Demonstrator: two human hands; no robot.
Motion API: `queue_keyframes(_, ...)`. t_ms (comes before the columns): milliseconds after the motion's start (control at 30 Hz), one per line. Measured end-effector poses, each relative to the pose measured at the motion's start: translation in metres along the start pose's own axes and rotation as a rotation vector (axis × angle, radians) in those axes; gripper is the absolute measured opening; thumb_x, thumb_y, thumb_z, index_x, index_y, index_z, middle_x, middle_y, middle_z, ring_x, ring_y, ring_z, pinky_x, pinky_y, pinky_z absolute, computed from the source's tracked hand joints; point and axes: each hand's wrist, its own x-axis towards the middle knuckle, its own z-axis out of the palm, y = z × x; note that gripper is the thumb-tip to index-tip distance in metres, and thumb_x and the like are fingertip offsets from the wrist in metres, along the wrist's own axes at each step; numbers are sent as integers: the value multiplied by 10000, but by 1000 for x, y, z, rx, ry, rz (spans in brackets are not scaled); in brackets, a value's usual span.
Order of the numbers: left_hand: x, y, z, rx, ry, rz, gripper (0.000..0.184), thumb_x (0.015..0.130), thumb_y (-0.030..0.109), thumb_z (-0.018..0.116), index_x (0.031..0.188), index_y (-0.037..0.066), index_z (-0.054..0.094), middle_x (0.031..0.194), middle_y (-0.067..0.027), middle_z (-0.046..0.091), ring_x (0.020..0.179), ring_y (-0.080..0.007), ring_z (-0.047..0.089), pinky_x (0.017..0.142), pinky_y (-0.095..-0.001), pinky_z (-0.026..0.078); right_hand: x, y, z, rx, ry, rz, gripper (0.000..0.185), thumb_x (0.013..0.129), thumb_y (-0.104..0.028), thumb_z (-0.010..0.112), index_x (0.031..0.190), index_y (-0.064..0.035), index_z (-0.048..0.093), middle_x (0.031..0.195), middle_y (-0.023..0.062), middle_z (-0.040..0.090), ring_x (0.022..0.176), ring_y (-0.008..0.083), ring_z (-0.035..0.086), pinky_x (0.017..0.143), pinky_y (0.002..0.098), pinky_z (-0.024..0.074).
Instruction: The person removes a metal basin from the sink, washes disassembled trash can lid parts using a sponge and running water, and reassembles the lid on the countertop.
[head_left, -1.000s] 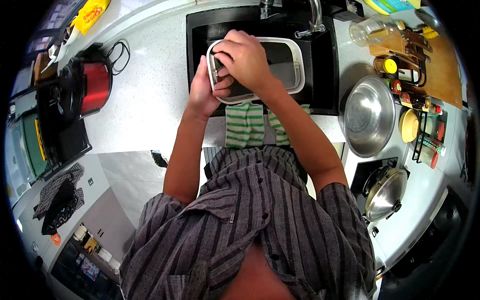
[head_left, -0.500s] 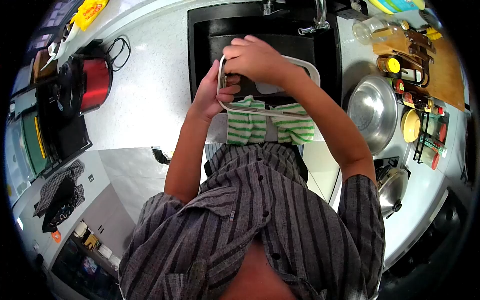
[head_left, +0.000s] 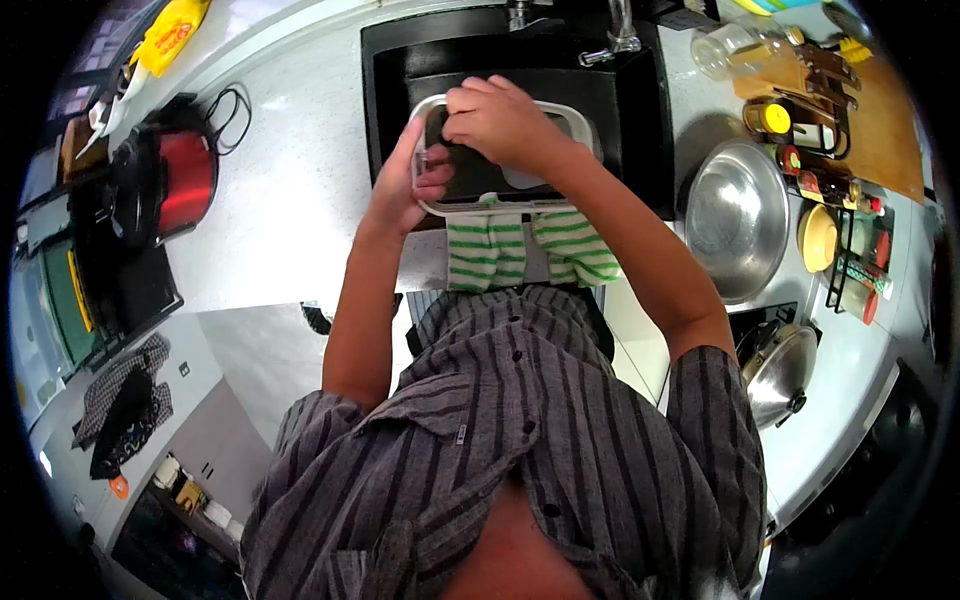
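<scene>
- Over the black sink (head_left: 640, 150), toward twelve o'clock of the view, both hands are meeting at a white-rimmed plastic container (head_left: 478, 209); it may be only a lid, and I cannot tell which.
- At its nine o'clock end, the left hand (head_left: 398, 195) is gripping the rim, thumb lying along the outside and fingers showing within the outline, seemingly steadying that end.
- Near its eleven o'clock corner, the right hand (head_left: 505, 125) is resting with fingers bent, probably free for finer work because the left is bearing the weight; whether it is pinching anything, I cannot tell.
- Toward six o'clock of the container, green-striped cloths (head_left: 487, 255) are hanging over the sink's front edge, likely for catching drips.
- At one o'clock, the tap (head_left: 620, 40) is reaching over the basin it serves.
- Between three and four o'clock, a metal bowl (head_left: 738, 222) is resting beside the sink, seemingly parked within reach.
- At nine o'clock, a red cooker (head_left: 185, 170) is standing well apart, perhaps for staying dry.
</scene>
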Motion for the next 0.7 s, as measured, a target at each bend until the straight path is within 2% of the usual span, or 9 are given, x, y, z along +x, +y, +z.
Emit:
queue_keyframes(67,-3,3,-3,93,81,103,310,1077,401,445,1273,181,540,764,60,415,543,-6,301,401,-126,223,-14,19,-17,13,125,81,71,834,-146,716,879,-92,728,907,35,591,876,240,577,783,371,472)
queue_keyframes(133,-16,13,2,22,27,134,394,1090,308,433,1478,239,427,760,76,375,542,1,265,405,-121,210,-29,31,-38,142,374,369,88,826,-131,736,909,-104,749,918,63,602,916,261,599,792,383,492)
queue_keyframes(267,-41,21,-9,11,-6,196,424,1100,310,396,1518,236,379,779,66,380,547,9,257,404,-115,211,-58,43,-44,164,554,461,129,826,-94,777,950,-73,748,1004,90,631,915,275,606,817,353,498)
queue_keyframes(367,-55,24,-10,18,38,236,436,1110,317,351,1538,230,346,792,62,377,550,11,249,403,-108,219,-58,33,-41,104,624,456,159,882,-103,737,1036,-68,711,1011,73,647,926,212,618,831,336,497)
queue_keyframes(467,-55,20,-16,25,8,283,458,1109,332,352,1554,231,315,790,62,381,553,11,258,396,-106,209,-62,30,-13,680,634,793,182,946,-127,678,1116,-68,656,987,59,642,885,145,600,800,316,496)
queue_keyframes(500,-52,18,-19,23,-13,294,467,1107,338,358,1559,231,307,793,62,376,563,7,265,410,-111,222,-65,28,2,629,598,781,184,988,-144,623,1153,-65,606,932,40,626,809,92,551,725,292,483)
queue_keyframes(533,-50,13,-21,19,-32,304,476,1106,345,363,1564,231,298,795,63,372,573,3,272,425,-115,234,-61,15,5,695,540,871,154,987,-133,613,1127,-72,597,887,41,610,760,108,551,677,299,475)
queue_keyframes(600,-47,4,-23,49,-21,307,483,1105,349,370,1567,231,296,796,63,358,593,-12,286,462,-137,270,-57,9,10,717,510,875,125,998,-112,605,1111,-69,573,945,-32,560,781,65,471,702,250,423)
queue_keyframes(700,-49,3,-19,177,85,222,509,1081,386,421,1549,196,357,792,62,326,645,-72,343,574,-229,380,-49,3,-11,699,437,861,110,991,-96,593,1089,-69,553,961,14,586,766,82,489,701,255,425)
